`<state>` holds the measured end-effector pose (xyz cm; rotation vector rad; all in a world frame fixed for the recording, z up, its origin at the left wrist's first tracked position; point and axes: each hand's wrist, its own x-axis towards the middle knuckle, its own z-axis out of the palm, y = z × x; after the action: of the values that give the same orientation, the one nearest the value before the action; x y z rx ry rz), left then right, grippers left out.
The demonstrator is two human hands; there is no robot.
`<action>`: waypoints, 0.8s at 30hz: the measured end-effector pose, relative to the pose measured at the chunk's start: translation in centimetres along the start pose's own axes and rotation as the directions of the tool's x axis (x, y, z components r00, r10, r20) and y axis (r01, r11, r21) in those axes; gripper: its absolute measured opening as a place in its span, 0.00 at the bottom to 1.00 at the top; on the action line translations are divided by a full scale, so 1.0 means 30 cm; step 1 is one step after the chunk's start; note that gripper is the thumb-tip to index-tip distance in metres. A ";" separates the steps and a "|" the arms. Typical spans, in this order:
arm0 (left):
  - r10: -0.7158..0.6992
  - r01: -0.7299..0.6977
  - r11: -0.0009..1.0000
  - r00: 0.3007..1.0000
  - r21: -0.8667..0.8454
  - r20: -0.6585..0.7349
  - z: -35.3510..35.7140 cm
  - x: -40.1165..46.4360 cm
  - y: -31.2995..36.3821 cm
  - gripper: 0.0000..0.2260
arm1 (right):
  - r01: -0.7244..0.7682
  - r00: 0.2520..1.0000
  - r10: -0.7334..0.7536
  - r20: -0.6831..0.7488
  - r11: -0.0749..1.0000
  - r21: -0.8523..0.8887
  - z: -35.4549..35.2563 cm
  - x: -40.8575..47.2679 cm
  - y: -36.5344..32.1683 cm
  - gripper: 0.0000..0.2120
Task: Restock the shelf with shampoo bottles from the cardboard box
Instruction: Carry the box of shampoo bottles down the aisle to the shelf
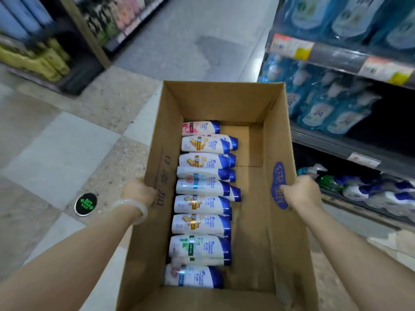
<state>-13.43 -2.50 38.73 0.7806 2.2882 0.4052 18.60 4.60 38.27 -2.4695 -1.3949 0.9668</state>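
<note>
An open cardboard box (224, 102) fills the middle of the head view, held above the shop floor. Inside it, several white shampoo bottles with blue caps (202, 205) lie on their sides in a row along the left wall. The right half of the box floor is bare. My left hand (139, 191) grips the top edge of the left wall, with a pale bangle on its wrist. My right hand (301, 191) grips the top edge of the right wall, beside a blue printed mark. On the right stands the shelf (341, 57).
The shelf's upper tiers hold blue refill pouches (325, 108). Its bottom tier holds white bottles with blue caps (370, 194). Another shelf unit with yellow packs (40, 59) stands at the far left. A round green exit sticker (85, 204) lies on the tiled floor.
</note>
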 end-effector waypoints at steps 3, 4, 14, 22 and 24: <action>0.011 -0.009 1.000 0.998 0.026 -0.058 -0.200 -0.023 0.081 0.07 | 0.068 0.997 -0.069 -0.034 0.997 -0.046 -0.112 -0.063 -0.195 0.06; 0.010 -0.009 1.000 0.996 0.022 -0.086 -0.260 -0.013 0.097 0.05 | 0.077 0.996 -0.079 -0.040 0.996 -0.051 -0.135 -0.077 -0.257 0.07; 0.007 0.013 0.989 0.990 0.147 -0.138 -0.767 0.289 0.331 0.04 | 0.118 0.993 -0.120 -0.007 0.987 -0.111 -0.165 -0.080 -0.857 0.13; 0.003 0.014 0.989 0.994 0.148 -0.113 -0.977 0.628 0.615 0.07 | 0.122 0.993 -0.121 0.016 0.987 -0.107 -0.157 0.152 -1.293 0.06; 0.005 0.014 0.976 0.996 0.216 -0.087 -1.006 0.732 0.717 0.06 | 0.115 0.993 -0.113 0.019 0.985 -0.128 -0.167 0.251 -1.412 0.07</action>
<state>-38.11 25.84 59.77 0.8802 2.4436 0.1925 -6.03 35.26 56.42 -2.4439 -1.6312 0.8959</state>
